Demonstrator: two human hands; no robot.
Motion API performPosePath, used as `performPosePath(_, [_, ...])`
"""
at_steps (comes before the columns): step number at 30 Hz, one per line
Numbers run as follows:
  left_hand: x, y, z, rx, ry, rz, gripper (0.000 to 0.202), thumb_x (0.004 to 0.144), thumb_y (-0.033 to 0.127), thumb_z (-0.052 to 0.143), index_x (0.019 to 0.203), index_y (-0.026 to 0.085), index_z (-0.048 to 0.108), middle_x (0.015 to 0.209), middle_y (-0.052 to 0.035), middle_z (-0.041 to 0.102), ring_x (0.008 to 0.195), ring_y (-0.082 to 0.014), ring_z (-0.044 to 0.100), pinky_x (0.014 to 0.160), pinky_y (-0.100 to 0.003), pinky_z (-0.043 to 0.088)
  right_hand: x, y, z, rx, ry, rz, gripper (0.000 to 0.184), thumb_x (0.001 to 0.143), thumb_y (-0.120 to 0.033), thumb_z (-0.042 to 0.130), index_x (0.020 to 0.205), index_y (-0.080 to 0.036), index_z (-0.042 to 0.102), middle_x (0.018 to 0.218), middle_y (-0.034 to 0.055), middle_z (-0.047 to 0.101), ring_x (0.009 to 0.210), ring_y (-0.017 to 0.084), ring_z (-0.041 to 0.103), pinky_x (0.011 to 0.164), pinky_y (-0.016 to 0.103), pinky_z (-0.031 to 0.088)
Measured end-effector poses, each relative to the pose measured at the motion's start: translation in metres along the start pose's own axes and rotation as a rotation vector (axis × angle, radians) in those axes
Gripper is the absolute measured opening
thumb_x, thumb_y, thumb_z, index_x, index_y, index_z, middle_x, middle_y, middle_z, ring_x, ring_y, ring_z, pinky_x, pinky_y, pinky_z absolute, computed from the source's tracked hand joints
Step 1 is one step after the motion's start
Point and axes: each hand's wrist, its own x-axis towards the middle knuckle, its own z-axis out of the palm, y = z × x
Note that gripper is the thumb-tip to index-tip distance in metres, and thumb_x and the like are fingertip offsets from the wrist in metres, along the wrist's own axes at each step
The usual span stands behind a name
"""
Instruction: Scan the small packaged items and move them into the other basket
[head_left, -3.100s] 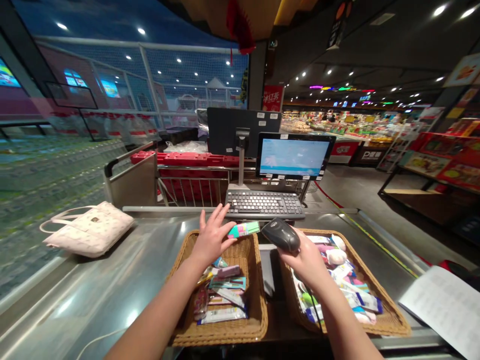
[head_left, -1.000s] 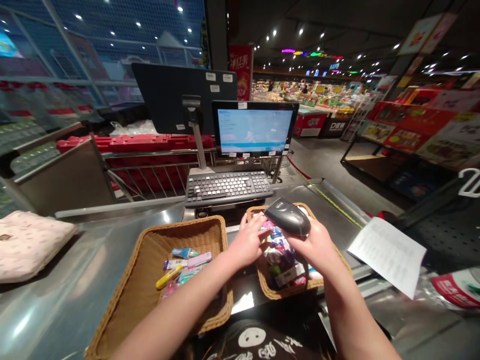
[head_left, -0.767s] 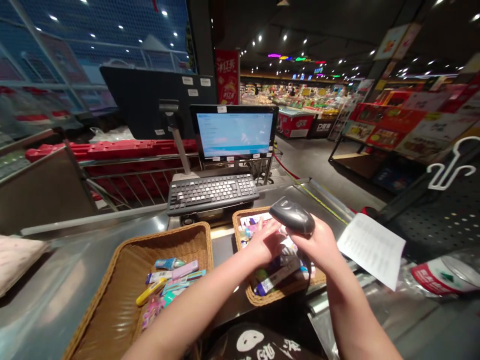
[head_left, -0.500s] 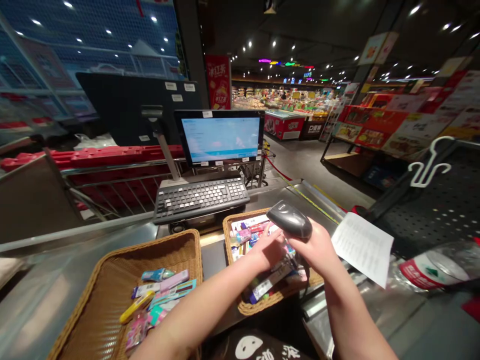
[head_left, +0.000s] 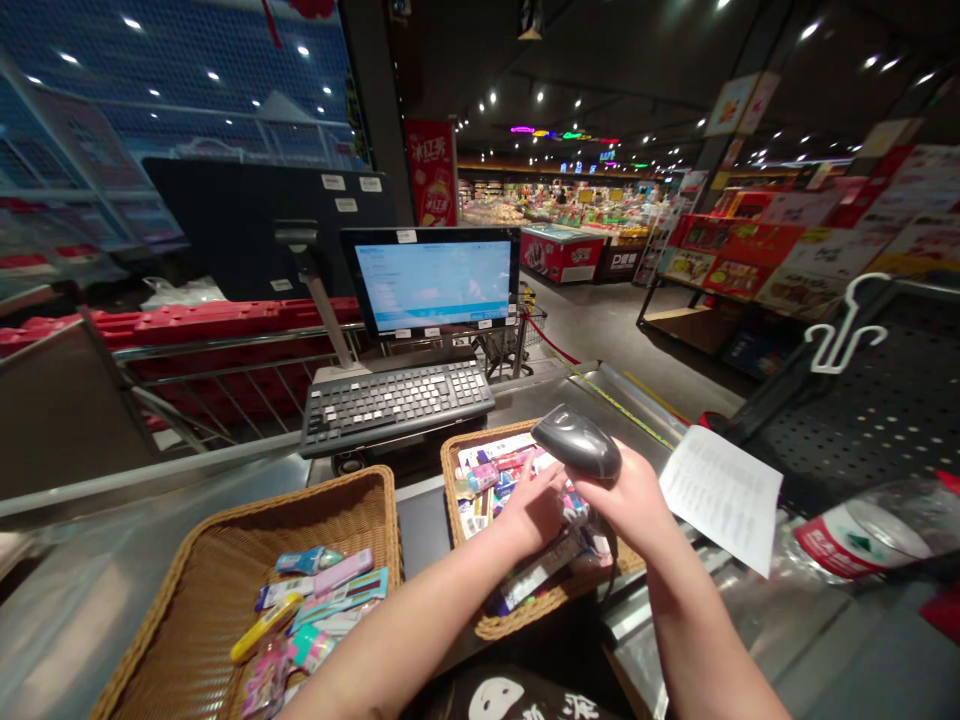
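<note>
My right hand [head_left: 626, 492] is wrapped round a black barcode scanner [head_left: 576, 443], holding it above the right-hand wicker basket [head_left: 559, 612]. My left hand [head_left: 534, 508] reaches into that basket under the scanner, its fingers stretched out and apart over small packaged goods [head_left: 480, 478]. The fingertips are partly lost among the packs, so contact is hard to make out. To the left stands a second wicker basket [head_left: 202, 545]. In it lie several small items, among them a yellow pen-like piece [head_left: 266, 628], a lilac pack [head_left: 343, 572] and a blue tube [head_left: 300, 560].
Behind the baskets are a black keyboard [head_left: 397, 400] and a lit monitor [head_left: 435, 285]. A printed sheet [head_left: 724, 495] lies right of my right hand, near a large clear bottle [head_left: 862, 540]. A white hook [head_left: 844, 335] hangs on the dark perforated panel.
My left hand's fingers have shifted slightly and look more spread over the packs. The scanner stays almost still in my right hand. The view has moved a little.
</note>
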Motion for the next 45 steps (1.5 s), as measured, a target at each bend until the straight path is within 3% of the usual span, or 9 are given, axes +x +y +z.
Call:
performPosePath(3, [-0.010,-0.010,-0.024,0.043,0.050,0.015,0.035,0.077,0.017,0.062,0.112,0.022,0.066,0.143,-0.0087,0.053,0.137,-0.0313,0.039,0.119,-0.063,0.010,-0.001,0.001,0.000,-0.004,0.014,-0.010,0.017,0.073,-0.031,0.060,0.082,-0.018,0.067,0.088,0.0082,0.069,0.082,0.024,0.064,0.078,0.037,0.052])
performPosePath(5, [-0.018,-0.019,-0.043,0.084,0.049,0.018,0.021,0.078,0.018,0.061,0.096,0.023,0.071,0.140,-0.0063,0.057,0.135,-0.0309,0.042,0.120,-0.062,0.007,-0.002,0.001,0.001,-0.004,0.020,-0.016,0.020,0.073,-0.031,0.060,0.086,-0.018,0.068,0.089,0.0086,0.070,0.084,0.025,0.065,0.078,0.038,0.053])
performPosePath(8, [-0.031,-0.030,-0.067,0.182,0.035,0.011,0.010,0.077,0.019,0.061,0.080,0.019,0.071,0.139,-0.0091,0.057,0.136,-0.0325,0.042,0.119,-0.065,0.002,-0.003,-0.001,0.002,-0.003,0.025,-0.021,0.023,0.074,-0.033,0.059,0.088,-0.017,0.069,0.091,0.0095,0.071,0.086,0.026,0.065,0.079,0.038,0.053])
performPosePath(16, [-0.067,-0.047,-0.115,0.276,0.177,-0.093,0.014,0.083,0.030,0.062,0.075,0.019,0.067,0.141,-0.0084,0.056,0.141,-0.0320,0.036,0.115,-0.069,0.006,0.001,-0.010,0.009,-0.012,0.013,-0.052,0.031,0.076,-0.036,0.060,0.097,-0.016,0.069,0.099,0.0119,0.070,0.095,0.029,0.065,0.086,0.042,0.051])
performPosePath(24, [-0.099,-0.048,-0.172,0.503,0.323,-0.122,0.015,0.086,0.029,0.059,0.077,0.021,0.067,0.145,-0.0076,0.052,0.140,-0.0314,0.039,0.117,-0.067,0.005,0.002,-0.023,0.033,0.001,-0.017,-0.130,0.046,0.072,-0.033,0.063,0.115,-0.015,0.064,0.121,0.0155,0.067,0.115,0.033,0.061,0.098,0.049,0.048])
performPosePath(29, [-0.115,-0.049,-0.203,0.634,0.385,-0.148,0.012,0.085,0.028,0.060,0.080,0.021,0.069,0.147,-0.0062,0.050,0.140,-0.0317,0.039,0.119,-0.064,-0.001,0.001,-0.040,0.047,0.017,-0.069,-0.191,0.049,0.072,-0.028,0.064,0.120,-0.018,0.062,0.126,0.0128,0.065,0.124,0.033,0.056,0.105,0.050,0.044])
performPosePath(35, [-0.132,-0.054,-0.226,0.697,0.415,-0.168,0.011,0.084,0.027,0.060,0.084,0.022,0.070,0.147,-0.0067,0.049,0.140,-0.0321,0.039,0.118,-0.066,-0.001,0.001,-0.056,0.058,0.019,-0.095,-0.234,0.046,0.073,-0.026,0.064,0.119,-0.018,0.062,0.125,0.0125,0.066,0.124,0.033,0.055,0.106,0.050,0.043])
performPosePath(45, [-0.147,-0.058,-0.238,0.692,0.417,-0.193,0.011,0.083,0.026,0.063,0.087,0.022,0.072,0.147,-0.0075,0.049,0.140,-0.0327,0.039,0.118,-0.066,0.000,0.000,-0.069,0.069,-0.014,-0.130,-0.273,0.044,0.071,-0.022,0.061,0.114,-0.014,0.064,0.123,0.0159,0.067,0.126,0.035,0.054,0.107,0.052,0.042])
